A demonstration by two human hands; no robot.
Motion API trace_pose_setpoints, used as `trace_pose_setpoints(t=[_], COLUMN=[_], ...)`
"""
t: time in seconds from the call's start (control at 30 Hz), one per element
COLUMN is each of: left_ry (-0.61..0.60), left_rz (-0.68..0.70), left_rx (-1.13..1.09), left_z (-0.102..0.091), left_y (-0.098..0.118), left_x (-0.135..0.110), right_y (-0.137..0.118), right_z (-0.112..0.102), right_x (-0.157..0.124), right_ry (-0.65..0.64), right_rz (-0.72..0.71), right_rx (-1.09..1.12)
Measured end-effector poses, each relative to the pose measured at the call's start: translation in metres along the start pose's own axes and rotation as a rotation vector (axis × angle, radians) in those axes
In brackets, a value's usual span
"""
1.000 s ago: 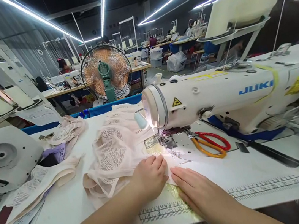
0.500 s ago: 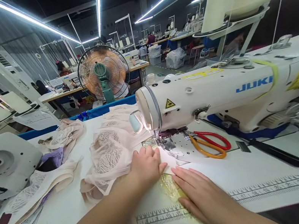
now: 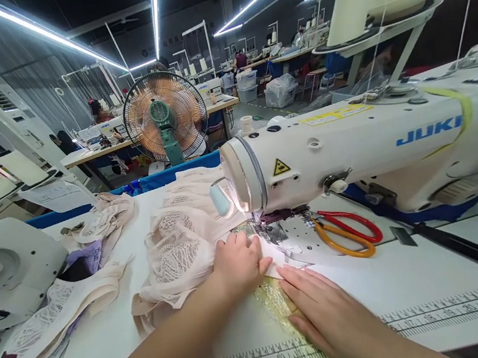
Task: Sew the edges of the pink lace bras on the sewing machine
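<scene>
Under the head of the white sewing machine (image 3: 283,165), a pale beige lace bra (image 3: 181,245) lies bunched, its edge running to the lit needle area. My left hand (image 3: 239,262) is closed on the pale fabric just in front of the presser foot (image 3: 262,227), fingers curled and thumb pointing right. Close beside it, my right hand (image 3: 320,300) rests flat, fingers stretched out, its tips at the fabric's edge. Yellowish tape (image 3: 274,299) on the table shows between the hands. What lies beneath the left fingers is hidden.
Orange-and-red-handled scissors (image 3: 345,234) lie right of the needle, beside a black-handled tool (image 3: 468,246). A printed ruler (image 3: 456,310) runs along the front edge. More lace pieces (image 3: 55,316) and a second machine (image 3: 0,270) are at left. A fan (image 3: 166,118) stands beyond.
The view has shifted slightly, so the machine and scissors appear farther right. Both hands keep nearly the same pose at the fabric.
</scene>
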State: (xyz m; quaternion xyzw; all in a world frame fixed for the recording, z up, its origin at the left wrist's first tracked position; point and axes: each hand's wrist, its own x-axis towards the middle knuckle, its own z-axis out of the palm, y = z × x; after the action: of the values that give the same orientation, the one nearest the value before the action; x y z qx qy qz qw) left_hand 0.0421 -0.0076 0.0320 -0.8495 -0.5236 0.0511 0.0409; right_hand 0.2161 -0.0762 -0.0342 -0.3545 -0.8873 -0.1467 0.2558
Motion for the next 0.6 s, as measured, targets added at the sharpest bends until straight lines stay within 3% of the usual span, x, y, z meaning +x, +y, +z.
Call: trace_pose_setpoints(t=[0.33, 0.43, 0.53, 0.6], left_ry=[0.012, 0.129, 0.281, 0.297], left_rz=[-0.036, 0.040, 0.210, 0.278], left_rx=[-0.054, 0.002, 0.057, 0.017], left_z=[0.002, 0.005, 0.010, 0.014], left_y=[-0.011, -0.014, -0.010, -0.006], left_x=[0.017, 0.017, 0.005, -0.007], right_y=[0.001, 0.002, -0.001, -0.005], right_z=[0.008, 0.010, 0.011, 0.011], right_x=[0.013, 0.019, 0.023, 0.027], right_ry=[-0.029, -0.037, -0.060, -0.072], right_rz=[0.101, 0.128, 0.146, 0.159], right_rx=[0.050, 0.066, 0.092, 0.124])
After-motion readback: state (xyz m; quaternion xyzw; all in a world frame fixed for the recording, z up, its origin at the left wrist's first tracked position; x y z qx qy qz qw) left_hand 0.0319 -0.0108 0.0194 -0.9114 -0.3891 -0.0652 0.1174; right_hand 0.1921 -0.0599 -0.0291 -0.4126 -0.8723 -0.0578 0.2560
